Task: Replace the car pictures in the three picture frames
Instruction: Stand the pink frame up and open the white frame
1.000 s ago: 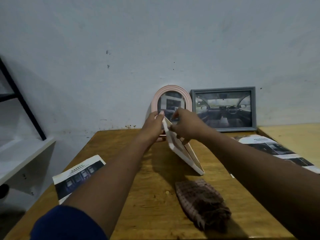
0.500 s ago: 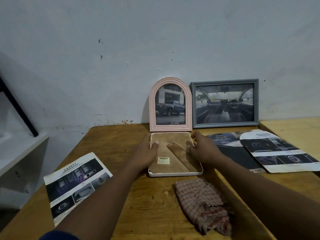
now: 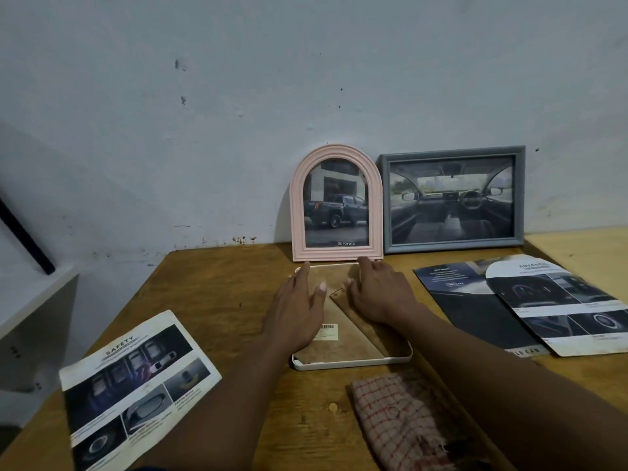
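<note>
So there's a white picture frame (image 3: 351, 363) lying face down in the middle of the wooden table (image 3: 217, 287), brown backing board up, with its fold-out stand flat across the back and a small barcode sticker (image 3: 327, 331) on it. The left hand (image 3: 295, 309) is spread flat over the left side of the backing, fingers open, not gripping anything. The right hand (image 3: 379, 294) is open too, palm down on the upper right part, fingertips near the top edge. Right behind it, leaning on the wall, there's a pink arched frame (image 3: 335, 203) with a dark pickup photo that says TOYOTA at the bottom, and next to it a grey rectangular frame (image 3: 452, 198) showing a car interior. The hands cover most of the upper backing, so I can't see any clips or tabs, and the sticker text is too small to read. On the left is a leaflet (image 3: 136, 389) headed SAFETY, cut off at the bottom edge. On the right are a couple of overlapping brochures (image 3: 530, 304), one starting ADVANCE-something. A checked cloth (image 3: 404, 419) sits just in front of the frame, partly under the right forearm.
</note>
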